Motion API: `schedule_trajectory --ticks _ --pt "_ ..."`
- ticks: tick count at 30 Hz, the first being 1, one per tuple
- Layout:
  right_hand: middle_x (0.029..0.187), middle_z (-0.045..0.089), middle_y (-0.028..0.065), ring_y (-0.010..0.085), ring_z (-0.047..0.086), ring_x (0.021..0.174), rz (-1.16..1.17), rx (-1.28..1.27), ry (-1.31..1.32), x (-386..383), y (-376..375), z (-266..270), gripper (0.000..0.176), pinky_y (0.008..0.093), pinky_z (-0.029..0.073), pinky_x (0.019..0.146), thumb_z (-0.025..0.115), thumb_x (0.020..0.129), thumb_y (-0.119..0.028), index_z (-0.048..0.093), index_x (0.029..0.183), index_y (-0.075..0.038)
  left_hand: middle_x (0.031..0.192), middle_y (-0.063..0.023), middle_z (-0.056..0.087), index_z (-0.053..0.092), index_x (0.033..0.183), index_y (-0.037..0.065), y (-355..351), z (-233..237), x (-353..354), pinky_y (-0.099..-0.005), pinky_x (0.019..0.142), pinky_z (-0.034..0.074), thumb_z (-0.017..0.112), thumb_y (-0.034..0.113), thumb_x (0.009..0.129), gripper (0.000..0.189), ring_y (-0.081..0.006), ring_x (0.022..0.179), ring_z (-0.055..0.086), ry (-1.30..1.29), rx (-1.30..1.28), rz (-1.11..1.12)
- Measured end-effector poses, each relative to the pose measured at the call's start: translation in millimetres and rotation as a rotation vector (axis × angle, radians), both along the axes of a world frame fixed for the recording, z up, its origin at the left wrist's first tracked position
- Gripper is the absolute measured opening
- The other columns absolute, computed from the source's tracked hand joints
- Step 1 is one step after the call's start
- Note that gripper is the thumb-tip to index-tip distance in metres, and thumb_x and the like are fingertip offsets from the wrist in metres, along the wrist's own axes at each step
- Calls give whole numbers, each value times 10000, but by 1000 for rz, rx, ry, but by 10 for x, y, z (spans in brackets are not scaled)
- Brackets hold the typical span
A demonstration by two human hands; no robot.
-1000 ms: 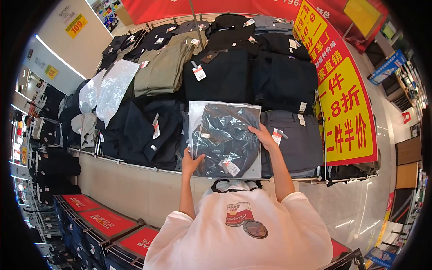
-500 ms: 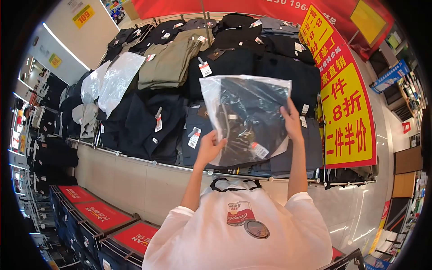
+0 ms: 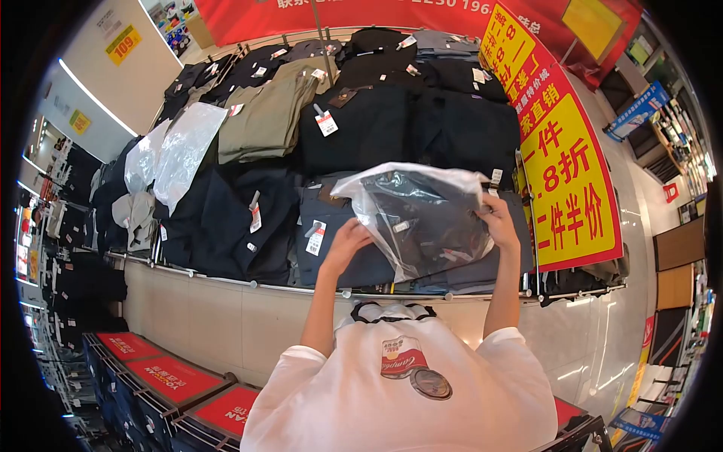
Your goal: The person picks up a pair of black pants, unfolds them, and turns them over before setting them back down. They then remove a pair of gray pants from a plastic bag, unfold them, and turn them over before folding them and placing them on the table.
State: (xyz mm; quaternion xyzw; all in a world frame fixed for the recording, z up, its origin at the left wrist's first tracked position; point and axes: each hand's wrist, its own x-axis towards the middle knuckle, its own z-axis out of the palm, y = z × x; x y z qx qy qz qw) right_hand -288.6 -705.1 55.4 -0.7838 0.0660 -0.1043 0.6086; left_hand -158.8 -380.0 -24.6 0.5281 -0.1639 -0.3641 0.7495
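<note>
A clear plastic bag (image 3: 422,215) with a whitish edge is stretched between my two hands, with dark cloth and tags showing through it. My right hand (image 3: 498,220) pinches its right side near the upper corner. At its left edge my left hand (image 3: 350,242) has the fingers closed on the film. Below and around the bag lie folded dark trousers (image 3: 331,260), with a white and red price tag (image 3: 315,237) just left of my left hand. Black folded trousers (image 3: 354,128) form the row behind.
Khaki trousers (image 3: 263,113) and another clear plastic bag (image 3: 190,151) lie on the left of the rack. A metal rail (image 3: 301,292) runs along its front. A yellow sale sign (image 3: 568,181) stands at the right. Red-topped racks (image 3: 173,369) are at lower left.
The bag has come down and sagged, its top edge lower and folded over. My right hand has lowered a little with it; the left hand stays at the left edge.
</note>
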Motion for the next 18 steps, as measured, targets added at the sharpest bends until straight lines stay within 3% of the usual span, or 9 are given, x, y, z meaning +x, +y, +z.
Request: schedule_trajectory --ticks 3,4,7,9,11,14,15,16,18 --pt "1026 609 41 120 537 940 96 72 3 -73 53 24 324 238 415 816 499 753 89 605 1049 10 1194 -164 507 341 1287 7 114 6 138 -398 958 410 428 338 941 487 -258 1083 526 103 -195 48" --pt "1054 615 63 136 547 963 80 73 14 -93 26 -85 364 242 418 834 505 728 112 596 1068 19 1198 -167 500 314 1319 33 156 1 186 -408 954 405 387 438 933 565 -272 1092 515 68 -194 48" --pt "1092 611 91 156 554 984 208 -65 74 -98 80 -68 417 251 423 844 512 705 128 583 1100 15 1188 -145 517 301 1337 42 170 55 313 -387 921 425 456 483 889 647 -250 1065 529 79 -155 151" --pt "1134 594 111 166 546 1006 259 -107 112 -104 144 -28 454 256 410 871 519 688 128 574 1122 5 1201 -125 511 306 1338 33 144 -25 380 -384 905 425 495 461 887 650 -238 1070 520 85 -127 175" --pt "1157 582 118 174 531 1038 231 -143 92 -117 207 -46 474 261 392 898 529 676 125 571 1130 -3 1192 -124 514 315 1332 20 75 -210 421 -360 891 424 569 439 850 686 -220 1069 509 18 291 205" --pt "1131 585 100 152 514 1042 282 -56 148 -116 109 -174 431 265 382 912 601 707 37 560 1135 -1 1242 -133 458 320 1325 3 -48 -426 300 -350 879 422 647 404 802 735 -212 1068 497 -62 433 136" --pt "1112 590 91 145 515 1028 331 13 172 -117 107 -163 422 266 384 909 637 722 -18 555 1136 0 1242 -133 458 320 1325 3 -105 -451 252 -350 879 422 647 404 802 735 -212 1068 497 -64 434 133" --pt "1112 590 91 145 515 1028 328 15 171 -126 100 -148 422 266 384 909 637 722 -18 555 1136 0 1262 -139 422 315 1325 -1 -163 -480 201 -348 880 421 679 373 783 752 -214 1073 488 -59 412 237" --pt "1078 597 66 137 519 997 344 -38 235 -160 90 -86 458 273 396 894 703 726 -153 554 1133 -4 1275 -143 356 268 1330 -4 -286 -580 141 -344 866 426 741 288 740 811 -224 1097 459 -11 314 397"
